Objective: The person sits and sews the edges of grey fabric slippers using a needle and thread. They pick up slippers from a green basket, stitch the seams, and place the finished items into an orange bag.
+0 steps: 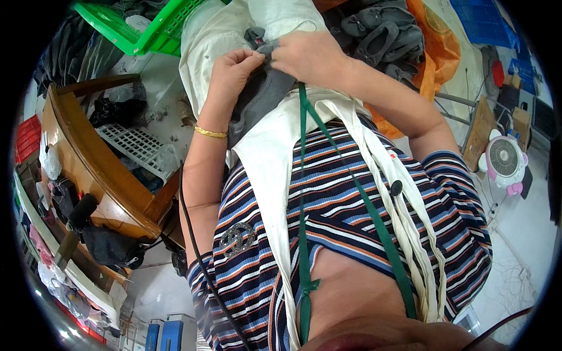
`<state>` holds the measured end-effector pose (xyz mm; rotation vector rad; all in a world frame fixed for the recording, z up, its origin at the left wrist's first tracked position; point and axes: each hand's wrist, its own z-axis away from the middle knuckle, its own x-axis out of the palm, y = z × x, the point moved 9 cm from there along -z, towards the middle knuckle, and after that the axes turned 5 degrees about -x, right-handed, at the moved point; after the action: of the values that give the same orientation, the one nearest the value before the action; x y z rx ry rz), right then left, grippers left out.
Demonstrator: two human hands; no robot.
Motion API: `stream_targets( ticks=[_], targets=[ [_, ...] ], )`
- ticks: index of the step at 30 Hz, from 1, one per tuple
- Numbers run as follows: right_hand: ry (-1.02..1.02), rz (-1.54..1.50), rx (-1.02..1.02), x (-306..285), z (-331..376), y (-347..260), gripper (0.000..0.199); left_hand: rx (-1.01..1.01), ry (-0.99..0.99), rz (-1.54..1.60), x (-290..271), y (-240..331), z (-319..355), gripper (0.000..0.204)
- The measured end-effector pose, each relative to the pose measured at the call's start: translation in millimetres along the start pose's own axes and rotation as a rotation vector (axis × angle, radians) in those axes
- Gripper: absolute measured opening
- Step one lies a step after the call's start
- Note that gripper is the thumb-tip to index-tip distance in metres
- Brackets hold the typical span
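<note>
A grey cloth piece (257, 99) lies over my lap, on white cloth, and its upper end is bunched between my two hands. With thumb and fingertips closed in a pinch, my left hand (233, 71) holds the grey cloth; a yellow bracelet is on that wrist. My right hand (310, 57) meets it from the other side, its fingers curled on the same bunched part. The right fingertips are partly hidden behind the back of the hand. A small red spot shows on the grey cloth just above the fingers.
A green plastic basket (143, 35) stands at the upper left. Grey cloth pieces (380, 35) are heaped beside an orange bag (436, 52) at the upper right. A curved wooden table (96, 169) is at the left, a pink and white fan (503, 158) at the right.
</note>
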<state>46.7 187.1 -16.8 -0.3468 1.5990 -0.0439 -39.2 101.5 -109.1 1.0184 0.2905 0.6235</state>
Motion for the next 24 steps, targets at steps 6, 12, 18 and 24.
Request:
stream_targets(
  ticks=[6,12,18,24],
  targets=[
    [0.067,-0.175,-0.023,-38.0,27.3,-13.5,0.028,0.167,0.109,-0.174,-5.5,20.9,13.2,0.013],
    [0.056,-0.178,0.094,-0.5,44.2,29.6,0.014,0.197,-0.090,-0.532,32.3,27.6,43.5,0.016],
    [0.039,-0.441,0.124,2.0,52.0,41.7,0.014,0.087,-0.034,-0.644,28.3,3.4,36.8,0.028],
    [0.353,-1.356,0.468,-22.2,86.2,97.0,0.017,0.228,0.057,-0.531,26.9,20.1,48.2,0.023]
  ],
)
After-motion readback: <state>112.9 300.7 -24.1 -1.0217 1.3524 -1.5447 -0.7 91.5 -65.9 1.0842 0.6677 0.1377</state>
